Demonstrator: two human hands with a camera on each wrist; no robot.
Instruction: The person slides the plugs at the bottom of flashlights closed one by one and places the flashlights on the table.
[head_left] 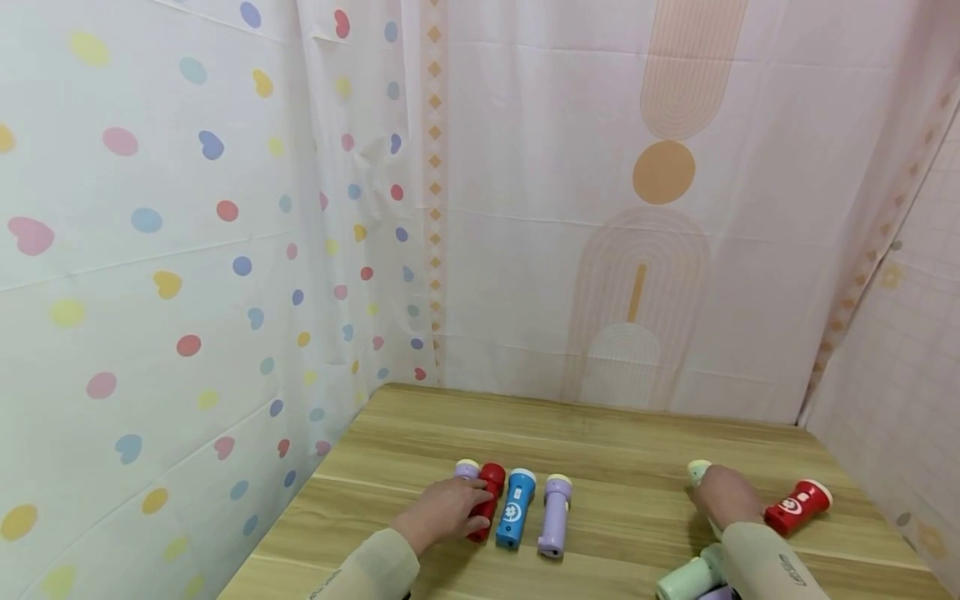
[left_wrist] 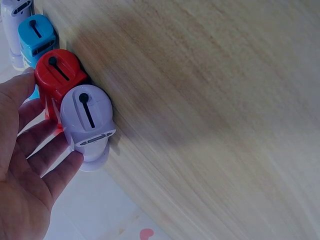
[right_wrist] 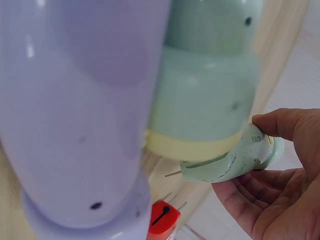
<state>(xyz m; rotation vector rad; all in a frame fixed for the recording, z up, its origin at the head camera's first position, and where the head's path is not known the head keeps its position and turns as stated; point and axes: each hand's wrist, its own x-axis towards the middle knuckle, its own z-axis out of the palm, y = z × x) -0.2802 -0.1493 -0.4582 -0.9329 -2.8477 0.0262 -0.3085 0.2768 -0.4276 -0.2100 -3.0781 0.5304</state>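
In the head view my left hand [head_left: 444,512] lies over a red toy flashlight [head_left: 492,475] and a purple flashlight [head_left: 467,469] at the left end of a row. The left wrist view shows the thumb beside the red flashlight [left_wrist: 59,70] and loosely extended fingers touching the purple flashlight [left_wrist: 90,112]. On the right, my right hand [head_left: 729,498] holds a pale green flashlight [head_left: 698,470], its cream rim showing. In the right wrist view, thumb and fingers pinch this green flashlight [right_wrist: 225,160] from both sides.
Beside the left hand lie a blue flashlight [head_left: 516,508] and another purple flashlight [head_left: 555,517]. A red flashlight [head_left: 799,507] is right of the right hand. Under the right forearm are a green flashlight [head_left: 686,581] and a partly hidden purple flashlight [head_left: 718,593]. Patterned curtains surround the wooden table [head_left: 600,433].
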